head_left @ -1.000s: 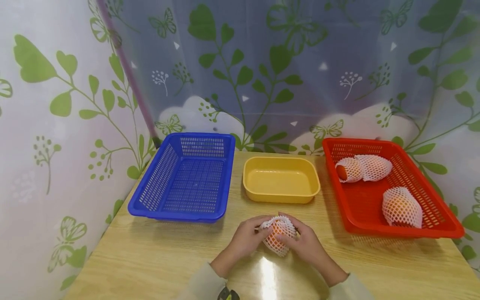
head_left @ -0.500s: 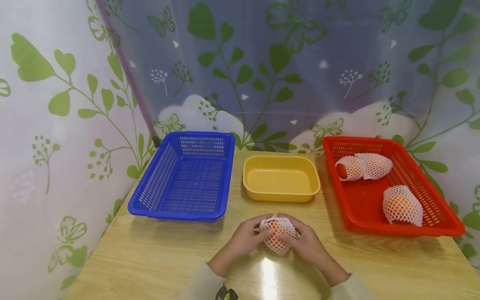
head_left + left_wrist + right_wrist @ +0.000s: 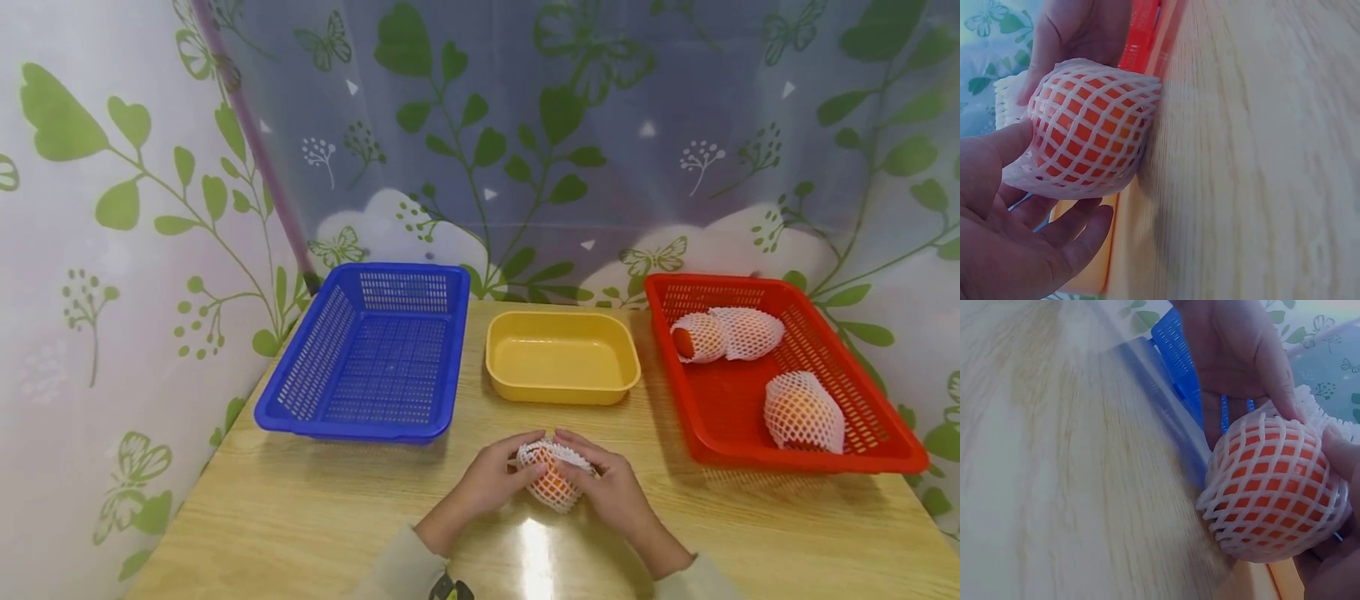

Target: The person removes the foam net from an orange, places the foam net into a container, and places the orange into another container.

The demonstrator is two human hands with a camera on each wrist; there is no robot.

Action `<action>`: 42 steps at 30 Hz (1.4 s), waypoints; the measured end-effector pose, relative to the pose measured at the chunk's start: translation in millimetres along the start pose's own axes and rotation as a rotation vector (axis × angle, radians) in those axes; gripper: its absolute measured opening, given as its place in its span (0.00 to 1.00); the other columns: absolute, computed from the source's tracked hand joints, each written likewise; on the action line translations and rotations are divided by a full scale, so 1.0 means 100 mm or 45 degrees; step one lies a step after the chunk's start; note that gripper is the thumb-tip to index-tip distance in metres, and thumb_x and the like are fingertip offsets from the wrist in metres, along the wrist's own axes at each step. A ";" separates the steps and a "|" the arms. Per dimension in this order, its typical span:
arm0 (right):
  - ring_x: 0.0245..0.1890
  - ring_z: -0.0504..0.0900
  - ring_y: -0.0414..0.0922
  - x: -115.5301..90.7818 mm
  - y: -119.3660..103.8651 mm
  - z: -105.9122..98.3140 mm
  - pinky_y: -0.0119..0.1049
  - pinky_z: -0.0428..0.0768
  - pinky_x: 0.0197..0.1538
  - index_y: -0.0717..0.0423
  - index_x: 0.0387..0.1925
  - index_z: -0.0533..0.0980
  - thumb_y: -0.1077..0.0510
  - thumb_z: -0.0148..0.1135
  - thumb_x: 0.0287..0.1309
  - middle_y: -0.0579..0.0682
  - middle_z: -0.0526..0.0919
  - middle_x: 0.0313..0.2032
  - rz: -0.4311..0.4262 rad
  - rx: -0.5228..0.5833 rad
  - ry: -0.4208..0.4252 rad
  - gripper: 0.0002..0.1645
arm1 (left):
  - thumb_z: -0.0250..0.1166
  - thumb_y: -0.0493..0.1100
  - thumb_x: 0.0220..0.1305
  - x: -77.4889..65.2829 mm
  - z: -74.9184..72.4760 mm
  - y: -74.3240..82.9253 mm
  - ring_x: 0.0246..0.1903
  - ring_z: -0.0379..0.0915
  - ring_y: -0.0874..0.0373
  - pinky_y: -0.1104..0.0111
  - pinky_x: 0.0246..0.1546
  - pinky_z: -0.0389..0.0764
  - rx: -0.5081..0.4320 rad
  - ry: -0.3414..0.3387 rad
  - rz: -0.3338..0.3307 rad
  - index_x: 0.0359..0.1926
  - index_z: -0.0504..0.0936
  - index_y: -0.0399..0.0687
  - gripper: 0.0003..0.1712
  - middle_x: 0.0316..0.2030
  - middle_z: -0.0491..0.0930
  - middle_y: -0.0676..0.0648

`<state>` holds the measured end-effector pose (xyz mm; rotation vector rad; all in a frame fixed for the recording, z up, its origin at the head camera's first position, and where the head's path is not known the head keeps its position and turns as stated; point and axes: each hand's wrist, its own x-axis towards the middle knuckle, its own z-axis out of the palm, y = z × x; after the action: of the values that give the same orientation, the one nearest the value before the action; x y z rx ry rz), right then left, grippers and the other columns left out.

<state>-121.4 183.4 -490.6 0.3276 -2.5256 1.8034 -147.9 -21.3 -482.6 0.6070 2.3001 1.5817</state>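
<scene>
Both hands grip one piece: the left hand (image 3: 491, 477) and the right hand (image 3: 617, 492) curl round opposite sides of a fruit (image 3: 552, 481) in a net sleeve (image 3: 560, 502), thumbs on the side facing the person and fingers reaching behind. The fruit lies midway between them, so neither hand is clearly nearer. The fruit looks nearly round; the sleeve gives it its long axis, with the tapered end pointing down toward the person and the loose, frilly end up and away. Whether the tapered end touches the table (image 3: 300, 508) cannot be told.

The sleeve is white, soft-looking foam mesh, its diamond gaps showing smooth orange-red skin. The table is pale, grained wood with a glossy patch. Just beyond the hands sits a smooth yellow tray (image 3: 562, 394), between a slotted blue basket (image 3: 360, 430) and a red basket (image 3: 731, 417) holding more netted fruit (image 3: 804, 412).
</scene>
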 end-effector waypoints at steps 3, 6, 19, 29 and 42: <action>0.65 0.69 0.49 0.00 0.00 0.02 0.22 0.65 0.61 0.59 0.53 0.81 0.56 0.66 0.60 0.49 0.78 0.59 0.007 0.044 0.041 0.20 | 0.62 0.44 0.68 0.00 0.01 -0.01 0.58 0.73 0.45 0.67 0.51 0.79 -0.009 0.001 0.014 0.67 0.69 0.41 0.29 0.64 0.70 0.38; 0.65 0.69 0.48 0.00 0.01 0.04 0.21 0.65 0.60 0.61 0.49 0.82 0.59 0.67 0.59 0.50 0.80 0.57 -0.018 0.058 0.089 0.17 | 0.62 0.44 0.68 0.00 0.01 0.00 0.59 0.71 0.45 0.68 0.51 0.79 0.007 0.006 0.040 0.67 0.69 0.40 0.29 0.65 0.69 0.38; 0.60 0.75 0.52 -0.02 -0.02 0.04 0.26 0.71 0.57 0.59 0.53 0.80 0.59 0.66 0.60 0.53 0.80 0.56 -0.009 0.021 0.134 0.20 | 0.62 0.48 0.67 -0.01 0.07 -0.01 0.63 0.68 0.45 0.61 0.59 0.73 0.132 0.015 0.086 0.68 0.67 0.43 0.32 0.66 0.68 0.41; 0.59 0.75 0.43 0.00 0.05 -0.04 0.28 0.71 0.58 0.54 0.57 0.79 0.56 0.64 0.62 0.48 0.81 0.56 -0.016 -0.007 0.048 0.21 | 0.66 0.47 0.63 0.01 0.08 0.05 0.61 0.70 0.51 0.57 0.64 0.69 0.337 0.101 0.132 0.63 0.75 0.50 0.27 0.61 0.75 0.48; 0.66 0.66 0.54 -0.02 0.04 -0.06 0.30 0.69 0.61 0.60 0.67 0.66 0.58 0.66 0.60 0.58 0.67 0.67 -0.004 0.032 -0.069 0.36 | 0.72 0.44 0.56 0.02 0.11 0.07 0.42 0.77 0.59 0.72 0.42 0.79 0.294 0.266 0.085 0.50 0.85 0.50 0.19 0.47 0.83 0.50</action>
<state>-121.0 190.7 -492.9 0.3860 -2.5378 1.8517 -142.9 -8.8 -479.8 0.6017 2.6692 1.4820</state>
